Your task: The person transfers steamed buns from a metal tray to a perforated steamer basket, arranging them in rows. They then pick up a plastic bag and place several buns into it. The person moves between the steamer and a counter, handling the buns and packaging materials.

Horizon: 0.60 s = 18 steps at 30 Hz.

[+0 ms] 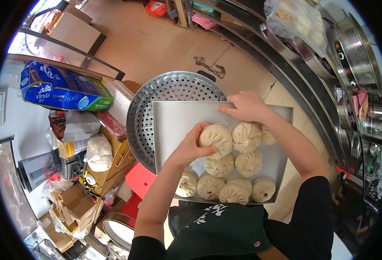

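Observation:
A pleated steamed bun (216,140) is gripped between the thumb and fingers of my left hand (192,144), above a shallow rectangular metal tray (174,120). Several more pleated buns (248,163) lie on the tray, mostly on its right and near side. My right hand (243,105) grips the tray's far rim, thumb on the inner side. The tray's left part overlaps a round perforated steamer basket (174,86) of metal, which holds no bun in the part that shows. Part of one bun is hidden behind my right forearm.
At left, a wooden cabinet (117,162) stands near a blue tissue pack (60,86), a blender (41,169) and a tied plastic bag (99,152). A red stool (140,178) is below the basket. Dark metal shelving (259,48) with steel pots (356,48) curves along the right.

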Available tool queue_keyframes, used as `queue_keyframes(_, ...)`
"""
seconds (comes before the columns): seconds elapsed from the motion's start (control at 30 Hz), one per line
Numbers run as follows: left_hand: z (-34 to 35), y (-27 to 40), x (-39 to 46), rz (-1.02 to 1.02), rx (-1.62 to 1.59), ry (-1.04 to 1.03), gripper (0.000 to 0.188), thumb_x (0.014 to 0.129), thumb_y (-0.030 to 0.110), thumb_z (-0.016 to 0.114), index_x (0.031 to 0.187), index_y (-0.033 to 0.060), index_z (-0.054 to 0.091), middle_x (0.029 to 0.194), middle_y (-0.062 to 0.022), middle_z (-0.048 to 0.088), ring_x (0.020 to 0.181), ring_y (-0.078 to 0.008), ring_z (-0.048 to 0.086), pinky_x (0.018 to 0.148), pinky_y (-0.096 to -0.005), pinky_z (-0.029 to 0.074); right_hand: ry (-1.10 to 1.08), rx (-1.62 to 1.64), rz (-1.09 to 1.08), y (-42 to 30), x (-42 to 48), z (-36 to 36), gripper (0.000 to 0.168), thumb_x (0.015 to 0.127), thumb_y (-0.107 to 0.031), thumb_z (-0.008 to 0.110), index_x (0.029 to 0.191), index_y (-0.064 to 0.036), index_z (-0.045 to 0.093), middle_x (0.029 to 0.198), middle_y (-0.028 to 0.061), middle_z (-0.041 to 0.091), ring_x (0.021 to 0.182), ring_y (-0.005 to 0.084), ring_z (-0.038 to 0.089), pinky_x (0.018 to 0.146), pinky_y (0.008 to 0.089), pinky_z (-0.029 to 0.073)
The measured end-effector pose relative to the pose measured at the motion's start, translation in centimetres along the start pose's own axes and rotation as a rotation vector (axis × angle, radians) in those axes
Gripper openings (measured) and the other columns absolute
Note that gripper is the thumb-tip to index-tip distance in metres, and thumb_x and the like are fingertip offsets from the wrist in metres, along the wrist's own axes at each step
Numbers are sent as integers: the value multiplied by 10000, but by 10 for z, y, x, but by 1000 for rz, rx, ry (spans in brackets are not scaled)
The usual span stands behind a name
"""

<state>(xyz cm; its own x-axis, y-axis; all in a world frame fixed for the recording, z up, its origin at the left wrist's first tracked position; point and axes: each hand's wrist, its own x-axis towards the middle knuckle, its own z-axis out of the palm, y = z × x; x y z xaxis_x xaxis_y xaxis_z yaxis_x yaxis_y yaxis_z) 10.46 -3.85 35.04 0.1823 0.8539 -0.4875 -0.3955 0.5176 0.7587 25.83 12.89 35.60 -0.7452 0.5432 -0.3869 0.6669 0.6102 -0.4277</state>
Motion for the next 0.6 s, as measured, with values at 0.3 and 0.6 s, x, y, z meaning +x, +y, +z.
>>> queue_keyframes(0.3, -1, -2, 6, -11, -41, -43, 630, 586, 37, 721, 1136, 25, 413, 1046, -52, 508, 989, -137, 508, 870, -276, 417, -1, -21, -20, 1, -2, -3, 600, 783, -559, 458, 707, 13, 627, 665, 202, 612, 669, 348, 611, 628, 424, 479)
queue_keyframes(0.6, 2, 2, 0, 65, -240, -67, 674, 574, 55, 740, 1158, 28, 404, 1081, -64, 511, 1005, -158, 513, 872, -290, 424, 22, -46, -44, 11, -7, -9, 564, 781, -532, 481, 708, 9, 623, 692, 199, 615, 697, 346, 608, 644, 423, 473)
